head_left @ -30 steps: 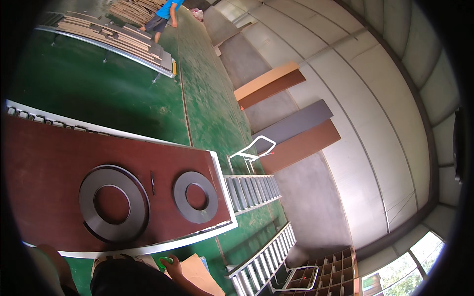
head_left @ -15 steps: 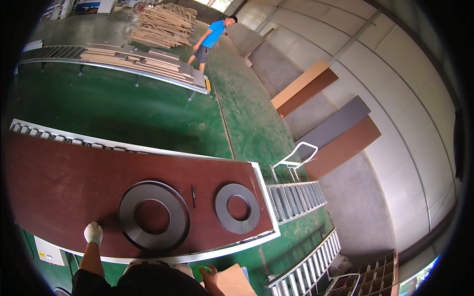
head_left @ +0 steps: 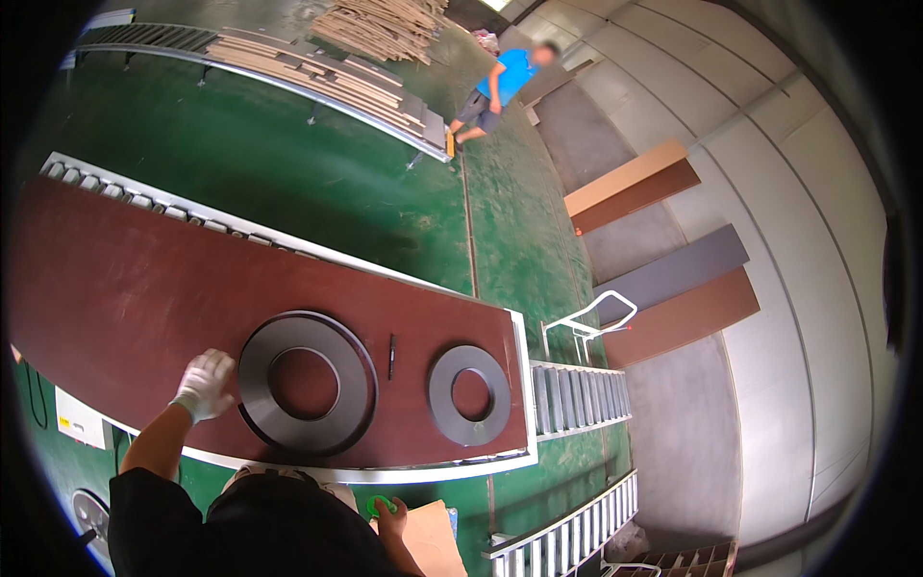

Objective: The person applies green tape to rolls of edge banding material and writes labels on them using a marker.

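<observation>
My left hand [head_left: 206, 385], in a white glove, is over the dark red-brown board [head_left: 144, 279], its fingers stretched toward the large grey coil of banding [head_left: 260, 385]. It holds nothing; whether the palm touches the board I cannot tell. A smaller grey coil [head_left: 441, 394] lies flat to the right, and between the two coils is a thin black pen-like stick [head_left: 391, 357]. Low by my body, below the board's near edge, my bare right hand [head_left: 391, 520] is closed on a green ring-shaped thing [head_left: 376, 504], partly hidden by the fingers.
A roller conveyor with a white frame [head_left: 522, 385] carries the board. Cardboard [head_left: 435, 539] is beside my right hand. More rollers [head_left: 580, 399] and a white-handled trolley [head_left: 588, 322] stand right. Far off, a person in blue [head_left: 508, 79] is beside stacked strips [head_left: 327, 82]; panels [head_left: 687, 313] lean against the wall.
My left hand has moved forward and right, toward the large coil, with its fingers stretching out. The view has shifted and turned. The person in blue has moved along the far conveyor's end.
</observation>
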Action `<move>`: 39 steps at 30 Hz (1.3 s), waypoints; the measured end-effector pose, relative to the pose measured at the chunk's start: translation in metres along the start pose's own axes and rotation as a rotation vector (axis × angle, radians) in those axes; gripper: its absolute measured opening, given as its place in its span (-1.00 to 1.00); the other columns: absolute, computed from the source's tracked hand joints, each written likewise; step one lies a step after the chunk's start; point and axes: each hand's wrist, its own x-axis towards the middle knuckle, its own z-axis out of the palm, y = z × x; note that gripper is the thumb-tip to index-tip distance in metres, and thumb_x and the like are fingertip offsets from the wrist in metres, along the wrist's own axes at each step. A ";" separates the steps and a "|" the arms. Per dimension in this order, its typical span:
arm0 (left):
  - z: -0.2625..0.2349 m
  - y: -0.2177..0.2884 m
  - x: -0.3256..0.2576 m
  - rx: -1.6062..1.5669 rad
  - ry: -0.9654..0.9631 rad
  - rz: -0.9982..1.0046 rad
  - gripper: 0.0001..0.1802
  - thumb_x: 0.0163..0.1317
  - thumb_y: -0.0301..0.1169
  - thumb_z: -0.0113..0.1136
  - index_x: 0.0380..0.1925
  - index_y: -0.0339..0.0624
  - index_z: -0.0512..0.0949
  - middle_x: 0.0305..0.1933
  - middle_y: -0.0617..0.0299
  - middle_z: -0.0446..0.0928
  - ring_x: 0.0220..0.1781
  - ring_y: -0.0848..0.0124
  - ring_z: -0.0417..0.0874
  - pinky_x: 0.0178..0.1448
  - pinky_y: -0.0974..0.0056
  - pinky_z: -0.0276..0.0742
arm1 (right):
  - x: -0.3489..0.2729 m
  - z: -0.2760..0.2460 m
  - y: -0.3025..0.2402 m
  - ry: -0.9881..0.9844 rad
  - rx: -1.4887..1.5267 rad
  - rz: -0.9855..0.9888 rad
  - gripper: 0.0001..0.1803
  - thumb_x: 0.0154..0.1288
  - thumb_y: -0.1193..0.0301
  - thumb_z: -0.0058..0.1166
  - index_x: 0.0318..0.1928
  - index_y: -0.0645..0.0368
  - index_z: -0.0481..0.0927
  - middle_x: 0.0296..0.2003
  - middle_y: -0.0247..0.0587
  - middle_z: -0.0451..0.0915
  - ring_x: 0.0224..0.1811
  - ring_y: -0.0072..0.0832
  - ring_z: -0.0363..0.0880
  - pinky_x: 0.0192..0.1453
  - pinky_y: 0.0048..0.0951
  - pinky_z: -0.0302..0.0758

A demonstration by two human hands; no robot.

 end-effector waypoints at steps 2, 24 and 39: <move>0.003 0.026 0.017 0.191 -0.248 0.408 -0.03 0.09 0.14 0.50 0.43 -0.06 0.40 0.57 0.02 0.33 0.68 -0.05 0.22 0.71 -0.16 0.12 | -0.001 -0.003 -0.002 -0.023 -0.098 -0.043 -0.13 0.17 0.13 0.58 0.33 0.41 0.49 0.10 0.12 0.64 0.09 -0.19 0.71 0.02 -0.24 0.76; 0.094 0.035 0.056 0.412 -0.263 0.725 0.16 0.23 0.52 0.14 0.65 0.01 0.21 0.75 0.13 0.15 0.80 0.03 0.00 0.81 -0.17 -0.19 | 0.059 0.010 0.047 -0.087 -0.387 -0.251 -0.13 0.18 0.06 0.57 0.33 0.38 0.54 0.15 0.15 0.66 0.14 -0.13 0.71 0.09 -0.20 0.69; 0.087 0.029 0.055 0.290 -0.169 0.762 0.09 0.22 0.53 0.13 0.53 -0.01 0.39 0.62 0.12 0.37 0.68 0.01 0.26 0.74 -0.21 0.01 | 0.128 0.043 -0.058 -0.103 -0.564 -0.383 -0.20 0.45 -0.09 0.25 0.42 0.26 0.47 0.27 0.24 0.60 0.35 0.13 0.58 0.44 -0.03 0.46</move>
